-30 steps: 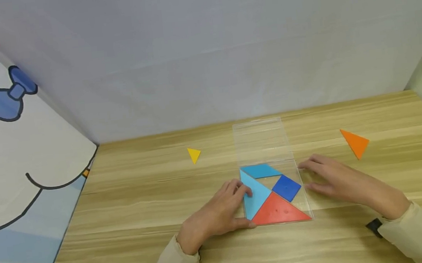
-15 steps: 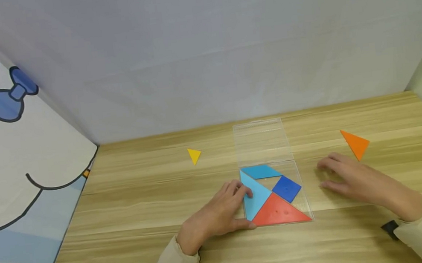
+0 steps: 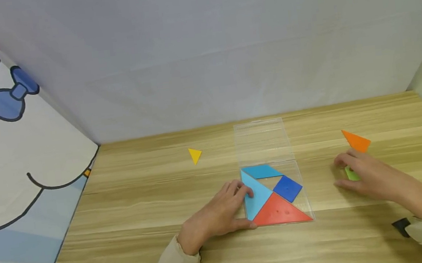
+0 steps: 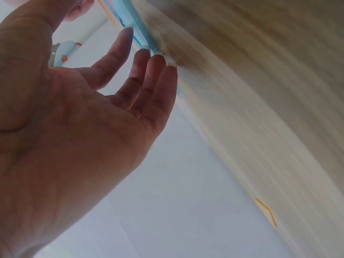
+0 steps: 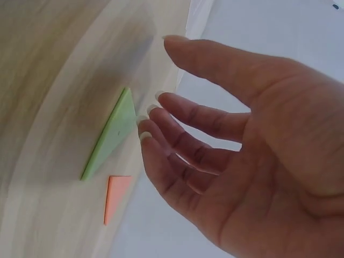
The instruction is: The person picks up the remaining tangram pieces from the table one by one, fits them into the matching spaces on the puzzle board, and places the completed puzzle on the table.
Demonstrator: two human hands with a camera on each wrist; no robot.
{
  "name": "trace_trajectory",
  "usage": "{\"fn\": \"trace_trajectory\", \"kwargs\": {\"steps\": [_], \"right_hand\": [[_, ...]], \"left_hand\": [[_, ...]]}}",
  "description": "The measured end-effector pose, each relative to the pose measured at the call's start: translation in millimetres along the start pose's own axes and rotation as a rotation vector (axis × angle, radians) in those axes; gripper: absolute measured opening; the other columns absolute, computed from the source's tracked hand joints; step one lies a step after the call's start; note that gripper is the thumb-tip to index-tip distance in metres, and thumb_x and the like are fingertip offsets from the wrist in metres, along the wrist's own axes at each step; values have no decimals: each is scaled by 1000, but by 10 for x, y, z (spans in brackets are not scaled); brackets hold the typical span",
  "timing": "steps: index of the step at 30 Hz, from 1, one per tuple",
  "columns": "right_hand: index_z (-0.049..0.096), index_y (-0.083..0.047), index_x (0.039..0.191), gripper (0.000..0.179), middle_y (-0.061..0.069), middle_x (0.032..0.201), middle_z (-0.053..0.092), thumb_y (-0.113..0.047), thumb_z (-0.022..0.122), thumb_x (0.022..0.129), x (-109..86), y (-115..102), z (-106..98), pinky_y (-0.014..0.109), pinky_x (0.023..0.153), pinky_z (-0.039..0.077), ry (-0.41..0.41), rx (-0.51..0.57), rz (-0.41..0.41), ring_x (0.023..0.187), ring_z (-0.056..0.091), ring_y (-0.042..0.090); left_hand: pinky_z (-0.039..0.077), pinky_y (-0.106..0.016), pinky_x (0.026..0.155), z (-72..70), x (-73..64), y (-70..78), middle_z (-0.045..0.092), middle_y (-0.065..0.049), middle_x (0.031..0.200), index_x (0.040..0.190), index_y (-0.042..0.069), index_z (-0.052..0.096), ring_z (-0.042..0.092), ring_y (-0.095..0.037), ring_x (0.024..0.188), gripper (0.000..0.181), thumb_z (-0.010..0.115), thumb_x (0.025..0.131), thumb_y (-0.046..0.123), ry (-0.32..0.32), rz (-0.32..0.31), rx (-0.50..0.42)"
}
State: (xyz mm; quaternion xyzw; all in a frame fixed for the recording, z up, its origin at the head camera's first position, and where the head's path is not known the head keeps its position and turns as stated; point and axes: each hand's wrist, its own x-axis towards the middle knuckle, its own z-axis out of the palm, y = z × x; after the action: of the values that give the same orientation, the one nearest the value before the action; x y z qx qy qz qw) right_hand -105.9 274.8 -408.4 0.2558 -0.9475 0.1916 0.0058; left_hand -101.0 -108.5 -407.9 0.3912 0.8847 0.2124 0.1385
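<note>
My left hand (image 3: 219, 212) rests at the left edge of a clear plastic tray (image 3: 302, 207). Its fingertips touch the light-blue triangle (image 3: 253, 202), and the thumb lies at the near-left corner. Inside the tray sit a red triangle (image 3: 279, 212), a dark-blue square (image 3: 287, 188) and a blue parallelogram (image 3: 262, 171). To the right of the tray, my right hand (image 3: 378, 176) hovers over a green triangle (image 3: 352, 174), mostly hidden under it in the head view. The right wrist view shows the bent fingers apart from this green triangle (image 5: 112, 137), with nothing between them.
An orange triangle (image 3: 356, 141) lies just beyond the right hand. A small yellow triangle (image 3: 195, 155) lies at the back left. The tray's clear lid (image 3: 262, 141) is folded flat behind it. A pale wall (image 3: 227, 61) stands along the table's back edge.
My right hand has moved right, from the tray's right edge to above the green triangle, part of which now shows. The left hand has stayed in place.
</note>
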Motion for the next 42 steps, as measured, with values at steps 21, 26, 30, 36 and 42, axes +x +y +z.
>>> {"fn": "trace_trajectory", "kwargs": {"steps": [21, 26, 30, 36, 42], "right_hand": [[56, 7, 108, 39, 16, 97, 56, -13, 83, 87, -116, 145, -220, 42, 74, 50, -181, 59, 200, 86, 53, 26], [56, 6, 106, 35, 8, 91, 50, -7, 82, 86, -125, 137, -211, 31, 68, 43, -171, 56, 166, 81, 44, 18], [56, 4, 101, 33, 5, 88, 48, -6, 82, 85, -115, 114, -177, 30, 67, 41, -150, 43, 153, 78, 41, 17], [58, 4, 96, 32, 8, 86, 52, -12, 84, 86, -81, 62, -107, 36, 69, 45, -96, 14, 169, 78, 46, 20], [56, 8, 101, 33, 13, 91, 56, -6, 83, 85, -79, 47, -80, 41, 71, 48, -82, 30, 152, 81, 50, 24]], "left_hand": [[41, -36, 105, -40, 3, 23, 44, -8, 126, 129, 6, 51, 44, -23, 117, 57, 82, 89, 35, -5, -12, -8], [41, -35, 106, -40, 3, 27, 44, -7, 126, 129, 7, 51, 44, -22, 118, 57, 81, 90, 36, -22, -30, -2], [41, -35, 106, -37, -2, 31, 43, -6, 126, 129, 8, 51, 44, -22, 118, 57, 81, 90, 37, -32, -39, 8], [41, -33, 104, -29, -16, 30, 43, -6, 124, 128, 7, 52, 44, -21, 116, 56, 81, 90, 36, -29, -28, 19], [42, -33, 103, -20, -21, 26, 44, -6, 124, 128, 7, 52, 45, -21, 115, 57, 81, 89, 37, -21, -23, 26]]}}
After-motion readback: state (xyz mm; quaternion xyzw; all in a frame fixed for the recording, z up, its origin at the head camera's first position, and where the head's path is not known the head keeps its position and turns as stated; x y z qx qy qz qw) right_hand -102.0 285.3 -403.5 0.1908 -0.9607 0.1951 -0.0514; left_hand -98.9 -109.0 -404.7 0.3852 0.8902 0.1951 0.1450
